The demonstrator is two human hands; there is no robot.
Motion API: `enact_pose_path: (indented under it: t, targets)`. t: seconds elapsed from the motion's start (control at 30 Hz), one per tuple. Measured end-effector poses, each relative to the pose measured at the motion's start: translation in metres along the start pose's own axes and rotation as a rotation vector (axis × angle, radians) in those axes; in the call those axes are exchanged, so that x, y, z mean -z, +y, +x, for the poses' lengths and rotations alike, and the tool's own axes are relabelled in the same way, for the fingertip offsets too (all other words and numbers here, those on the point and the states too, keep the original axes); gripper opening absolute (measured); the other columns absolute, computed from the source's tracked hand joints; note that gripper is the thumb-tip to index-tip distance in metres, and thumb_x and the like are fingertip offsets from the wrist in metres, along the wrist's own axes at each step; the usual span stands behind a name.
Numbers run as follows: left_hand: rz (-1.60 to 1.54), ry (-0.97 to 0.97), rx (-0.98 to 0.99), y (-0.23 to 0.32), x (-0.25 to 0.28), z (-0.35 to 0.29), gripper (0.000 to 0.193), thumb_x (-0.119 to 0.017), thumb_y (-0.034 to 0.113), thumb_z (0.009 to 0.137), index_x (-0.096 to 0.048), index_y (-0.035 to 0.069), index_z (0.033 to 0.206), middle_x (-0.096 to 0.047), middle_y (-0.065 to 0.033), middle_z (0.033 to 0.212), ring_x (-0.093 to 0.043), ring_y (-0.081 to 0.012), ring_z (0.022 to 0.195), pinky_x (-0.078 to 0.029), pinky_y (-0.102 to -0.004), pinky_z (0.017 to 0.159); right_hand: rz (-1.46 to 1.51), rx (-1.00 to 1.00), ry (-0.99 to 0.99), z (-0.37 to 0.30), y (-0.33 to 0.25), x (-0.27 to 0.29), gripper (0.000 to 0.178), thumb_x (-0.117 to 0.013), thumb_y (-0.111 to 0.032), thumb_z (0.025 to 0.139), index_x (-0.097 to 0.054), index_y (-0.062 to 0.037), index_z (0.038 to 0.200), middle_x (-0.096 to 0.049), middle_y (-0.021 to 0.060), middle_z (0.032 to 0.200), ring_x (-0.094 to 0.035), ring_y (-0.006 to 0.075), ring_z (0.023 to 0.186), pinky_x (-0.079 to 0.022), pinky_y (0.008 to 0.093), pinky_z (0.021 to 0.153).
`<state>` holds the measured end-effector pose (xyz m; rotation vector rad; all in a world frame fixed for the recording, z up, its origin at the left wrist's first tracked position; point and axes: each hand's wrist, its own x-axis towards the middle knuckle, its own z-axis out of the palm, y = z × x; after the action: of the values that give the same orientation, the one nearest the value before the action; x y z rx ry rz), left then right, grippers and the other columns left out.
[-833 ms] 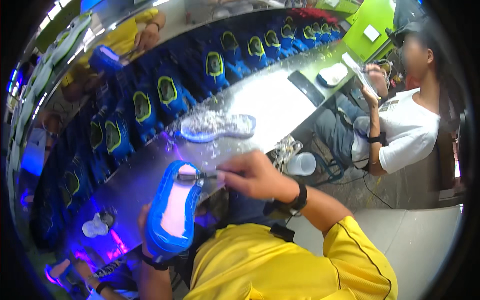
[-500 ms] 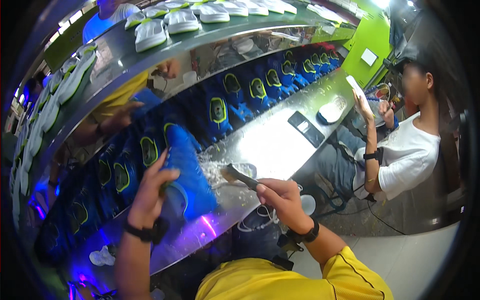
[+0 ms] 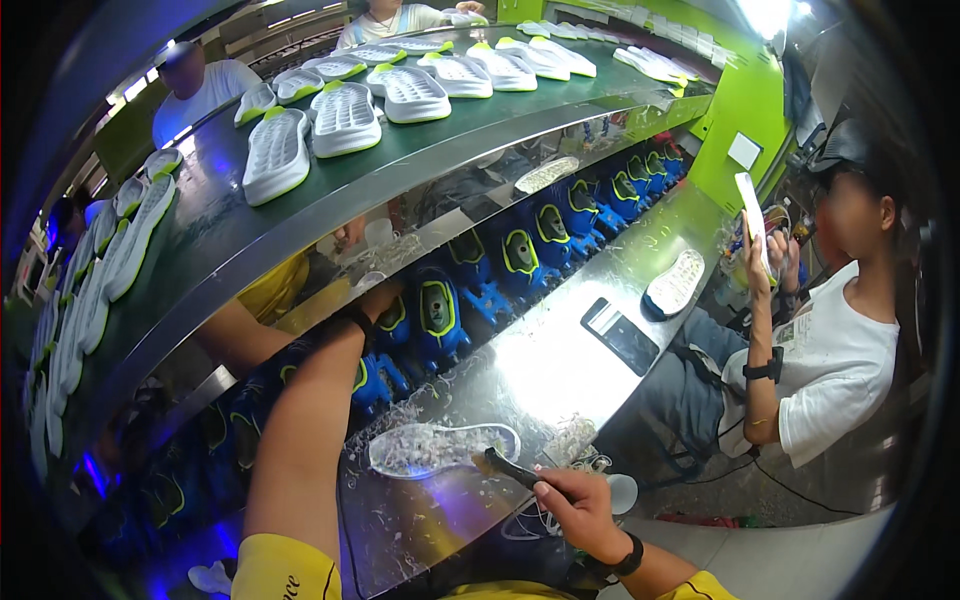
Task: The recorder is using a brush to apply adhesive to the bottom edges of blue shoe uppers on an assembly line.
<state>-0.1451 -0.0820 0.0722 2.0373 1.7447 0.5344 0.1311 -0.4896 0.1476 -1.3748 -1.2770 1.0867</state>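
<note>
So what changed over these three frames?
The left hand carried the blue shoe up from the lap and now reaches among the blue shoes on the middle shelf. The right hand stays low, keeping the dark-handled brush beside the clear sole.

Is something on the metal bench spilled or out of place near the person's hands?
Yes. Pale shavings are strewn over the metal bench around the clear sole, beside the right hand holding a dark tool. A dark phone also lies among the work.

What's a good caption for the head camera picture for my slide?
Right hand holds a dark tool by a clear sole; left hand reaches among blue shoes.
</note>
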Motion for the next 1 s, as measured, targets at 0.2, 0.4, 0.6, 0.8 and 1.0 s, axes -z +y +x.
enact_pose_path:
  t: [0.2,0.4,0.6,0.8,1.0]
  targets:
    - [-0.042,0.166,-0.21,-0.018,0.015,-0.018,0.071,-0.074,0.051,0.087,-0.064,0.001,0.136,-0.066,-0.0264,0.138,-0.06,-0.0419,0.131,-0.043,-0.0492,0.114,0.05,-0.05,0.003,0.0,-0.003,-0.011,0.02,-0.073,-0.012,0.099,-0.076,0.0043,0.111,-0.068,0.0054,0.077,-0.056,0.0086,0.068,-0.042,0.0282,0.059]
    - [0.67,0.14,-0.168,-0.078,0.077,-0.094,0.059,-0.07,0.051,0.088,-0.073,0.008,0.128,-0.074,-0.0183,0.125,-0.071,-0.0393,0.112,-0.054,-0.0462,0.1,0.047,-0.016,-0.011,-0.013,-0.016,-0.016,0.019,-0.072,-0.011,0.1,-0.076,0.005,0.11,-0.067,0.0049,0.076,-0.057,0.0083,0.069,-0.043,0.0276,0.06]
    - [0.242,0.015,0.162,-0.111,0.12,-0.171,0.059,-0.076,0.053,0.081,-0.078,0.01,0.122,-0.077,-0.0164,0.118,-0.074,-0.0352,0.106,-0.057,-0.0431,0.095,0.07,0.016,-0.057,-0.031,-0.032,-0.027,0.019,-0.071,-0.01,0.101,-0.076,0.0048,0.11,-0.066,0.0011,0.074,-0.056,0.0066,0.067,-0.041,0.0261,0.058]
    - [-0.475,0.134,0.374,-0.104,0.145,-0.248,0.029,-0.073,0.03,0.094,-0.077,0.011,0.116,-0.078,-0.0101,0.112,-0.074,-0.028,0.106,-0.058,-0.0433,0.09,0.016,0.06,-0.051,-0.048,-0.047,-0.037,0.019,-0.072,-0.012,0.101,-0.077,0.0035,0.11,-0.063,-0.0003,0.07,-0.054,0.0052,0.065,-0.04,0.0257,0.057]
    - [-1.723,0.125,0.348,-0.091,0.194,-0.4,0.039,-0.072,0.029,0.099,-0.067,0.004,0.129,-0.074,-0.0106,0.118,-0.071,-0.0269,0.114,-0.057,-0.046,0.1,-0.026,0.093,-0.16,-0.059,-0.048,-0.068,0.022,-0.075,-0.016,0.1,-0.076,0.0036,0.111,-0.066,0.0036,0.072,-0.053,0.007,0.065,-0.041,0.027,0.057]
